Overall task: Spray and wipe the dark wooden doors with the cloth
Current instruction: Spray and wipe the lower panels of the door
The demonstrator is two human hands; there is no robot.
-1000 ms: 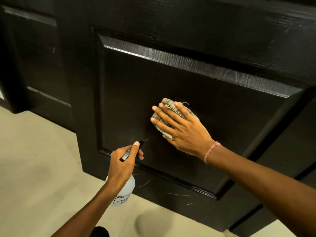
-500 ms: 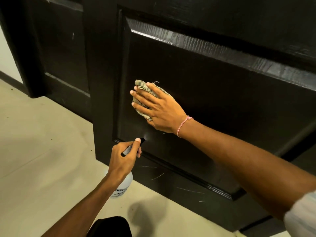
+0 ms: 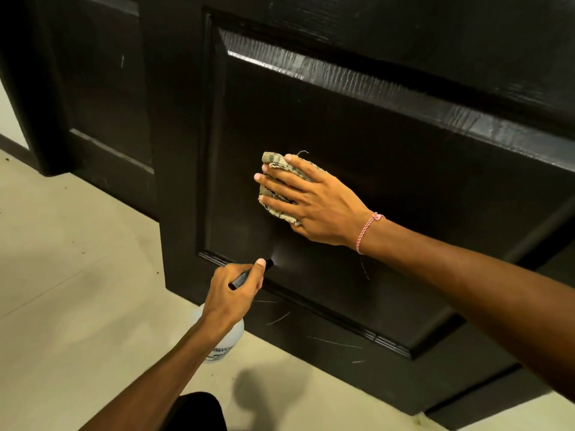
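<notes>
Glossy, grained dark wood door (image 3: 389,157); frayed woven cloth (image 3: 275,194); translucent plastic bottle (image 3: 228,342).

cloth (image 3: 278,187) on door (image 3: 389,169) panel, under right hand (image 3: 314,204) | spray bottle (image 3: 226,339) below-left, in left hand (image 3: 234,293)

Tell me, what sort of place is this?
Probably a room or hallway inside a home: dark panelled wooden doors, a pale smooth floor, and a dark skirting board against a light wall at far left.

Head camera looks down, close to the door (image 3: 389,181) and floor (image 3: 77,275).
</notes>
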